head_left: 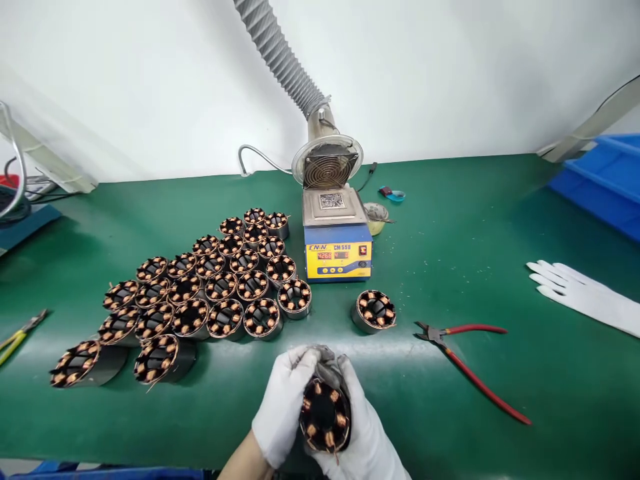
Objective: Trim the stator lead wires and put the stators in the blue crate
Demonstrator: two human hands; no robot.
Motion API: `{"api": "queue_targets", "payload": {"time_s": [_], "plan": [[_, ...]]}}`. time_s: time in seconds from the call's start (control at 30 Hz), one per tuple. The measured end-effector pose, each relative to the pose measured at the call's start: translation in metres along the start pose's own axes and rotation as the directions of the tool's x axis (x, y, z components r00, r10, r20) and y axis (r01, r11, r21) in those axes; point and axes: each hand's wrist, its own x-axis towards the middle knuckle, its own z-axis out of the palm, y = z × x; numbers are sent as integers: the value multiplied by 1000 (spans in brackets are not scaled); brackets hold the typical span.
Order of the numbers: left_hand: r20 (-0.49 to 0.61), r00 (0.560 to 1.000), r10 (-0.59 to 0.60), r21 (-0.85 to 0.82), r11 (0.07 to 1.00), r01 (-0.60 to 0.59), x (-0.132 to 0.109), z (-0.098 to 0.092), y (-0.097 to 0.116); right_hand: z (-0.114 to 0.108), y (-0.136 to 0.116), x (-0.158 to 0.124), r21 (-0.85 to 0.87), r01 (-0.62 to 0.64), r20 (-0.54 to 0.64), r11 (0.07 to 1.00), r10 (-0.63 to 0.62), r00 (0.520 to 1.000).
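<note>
Near the table's front edge, a motor stator (pixel 326 415) with copper windings is tilted so its open end faces me. My right hand (pixel 364 427), in a white glove, is wrapped round the stator's right side and underside. Against its left side and far rim is my left hand (pixel 287 400), also gloved, with fingers closed; the greyed fingertips of both hands meet there. Whether a wire lies between those fingertips is hidden. One more stator (pixel 375 311) stands alone just beyond my hands. Red-handled cutting pliers (pixel 467 347) lie open to the right.
Several stators (pixel 220 287) stand grouped at left. A solder pot (pixel 338 250) with a lit display sits under an extraction hose (pixel 285 57). White gloves (pixel 583 293) and a blue bin (pixel 600 183) are at right, yellow-handled pliers (pixel 20 337) at far left.
</note>
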Motion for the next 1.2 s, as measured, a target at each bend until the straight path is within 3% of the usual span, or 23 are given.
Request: {"api": "queue_targets", "payload": {"time_s": [0.13,0.23,0.3,0.4,0.47,0.53,0.6,0.63,0.77,0.9,1.0,1.2], "plan": [[-180,972,152,-90,981,-170,-4,-24,7,-8,5,-1,-73,129,-70,989,-134,989],[-61,995,74,171,983,-63,-12,-33,12,-10,3,2,-46,178,-79,983,-181,980],[46,999,-26,399,917,6,-13,-29,17,-10,1,4,-52,221,-93,974,-225,970],[139,989,-49,511,859,-29,-7,-19,28,-13,-1,6,-95,276,-115,956,-286,951],[122,992,-34,501,865,-32,0,-18,37,-16,-2,8,-94,288,-108,953,-297,949],[16,996,93,439,894,-91,4,-21,43,-18,-3,8,-86,277,-92,957,-284,954],[-127,973,195,363,921,-137,3,-22,44,-18,-4,8,-73,236,-72,969,-241,968],[-157,970,188,343,931,-125,2,-22,43,-17,-5,8,-66,209,-64,976,-213,975],[-103,995,12,365,930,26,-8,-12,31,-14,-8,7,-49,111,-9,993,-111,994],[-130,990,-45,238,968,75,-9,-5,23,-15,-12,9,-79,86,23,993,-85,996],[-90,995,-45,262,963,68,-7,-4,21,-17,-15,10,-70,85,39,994,-82,996],[-202,979,34,336,941,37,-8,-2,22,-20,-17,11,-55,89,4,995,-89,996]]}}
